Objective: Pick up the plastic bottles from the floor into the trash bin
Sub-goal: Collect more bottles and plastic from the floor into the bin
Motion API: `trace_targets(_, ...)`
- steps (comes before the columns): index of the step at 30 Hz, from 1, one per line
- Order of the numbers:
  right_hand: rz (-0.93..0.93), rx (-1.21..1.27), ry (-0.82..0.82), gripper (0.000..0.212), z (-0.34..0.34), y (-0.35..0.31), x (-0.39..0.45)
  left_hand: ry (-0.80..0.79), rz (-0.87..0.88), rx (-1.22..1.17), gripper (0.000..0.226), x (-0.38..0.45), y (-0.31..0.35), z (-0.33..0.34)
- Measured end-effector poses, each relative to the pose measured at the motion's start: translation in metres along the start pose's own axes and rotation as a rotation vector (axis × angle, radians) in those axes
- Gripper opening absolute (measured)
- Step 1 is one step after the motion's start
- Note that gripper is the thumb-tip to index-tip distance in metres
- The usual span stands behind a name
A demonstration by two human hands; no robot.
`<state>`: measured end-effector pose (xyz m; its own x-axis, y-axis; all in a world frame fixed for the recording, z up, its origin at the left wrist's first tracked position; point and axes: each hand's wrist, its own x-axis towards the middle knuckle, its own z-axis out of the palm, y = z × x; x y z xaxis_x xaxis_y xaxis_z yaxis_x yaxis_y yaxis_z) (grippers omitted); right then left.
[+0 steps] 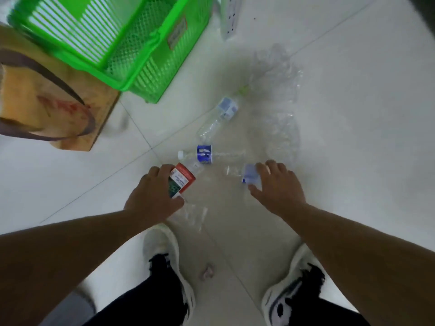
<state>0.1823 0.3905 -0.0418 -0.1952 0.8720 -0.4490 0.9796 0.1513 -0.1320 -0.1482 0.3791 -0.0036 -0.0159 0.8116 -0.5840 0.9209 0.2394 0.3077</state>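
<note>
Pale, glossy tiled floor spreads under me, crossed by thin grout lines. Nearest, my two white sneakers with black markings stand on it, a small pinkish scrap lying between them. Above the shoes, my left hand grips a clear plastic bottle with a red, white and green label, fingers and thumb curled round the label. My right hand is curled over a clear crumpled bottle with a pale blue label, fingertips on its label; I cannot tell whether it is lifted. Just beyond lies a clear bottle with a dark blue label and white cap, then a clear bottle with a light blue label and green cap, with more blurred, crumpled clear bottles to the right. Farther left sits a brown paper bag with dark handles, and behind it the bright green slatted plastic basket. A white object stands at the top edge.
</note>
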Motion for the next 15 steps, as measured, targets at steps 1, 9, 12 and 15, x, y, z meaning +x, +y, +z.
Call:
trace_targets(1,0.006,-0.002,-0.018,0.058,0.024,0.001,0.011,0.009,-0.001,-0.005,0.088,0.013,-0.011,0.017)
trace_targets(9,0.059,0.068,-0.05,0.061,0.05,-0.003,0.004,-0.038,-0.043,-0.117,0.08,0.011,-0.021,0.056)
trace_targets(12,0.155,0.228,-0.008,0.056,-0.011,-0.012,-0.035,-0.03,-0.124,-0.211,0.08,-0.028,0.008,0.017)
trace_targets(15,0.169,0.335,-0.077,0.059,-0.081,-0.023,-0.068,-0.039,-0.161,-0.217,0.082,-0.071,0.034,-0.033)
